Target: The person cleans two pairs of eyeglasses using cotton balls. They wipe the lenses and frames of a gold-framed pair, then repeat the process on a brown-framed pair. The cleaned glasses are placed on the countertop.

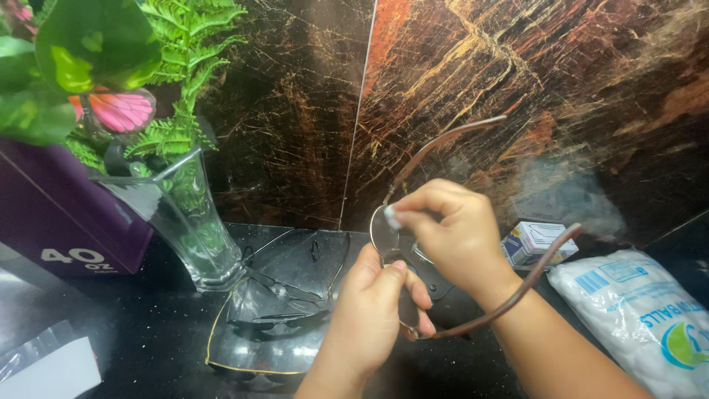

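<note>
Gripping the eyeglasses (pixel 402 244), both hands (pixel 413 273) stay clear of vase (pixel 193 229) and cotton bag (pixel 642 310).

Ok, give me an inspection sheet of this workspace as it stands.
Surface: glossy black countertop.
Job's things: thin-framed glasses with brown arms, held up; small white pad pressed on one lens.
Clutter: more glasses lying on a clear gold-rimmed tray; glass vase of ferns and a pink flower; purple box; small white carton; bag of white cotton balls; clear plastic wrap.
Grippers: left hand grips the frame from below; right hand pinches the pad.
Cables: nothing seen.
Surroundings: dark veined stone wall panels.
</note>
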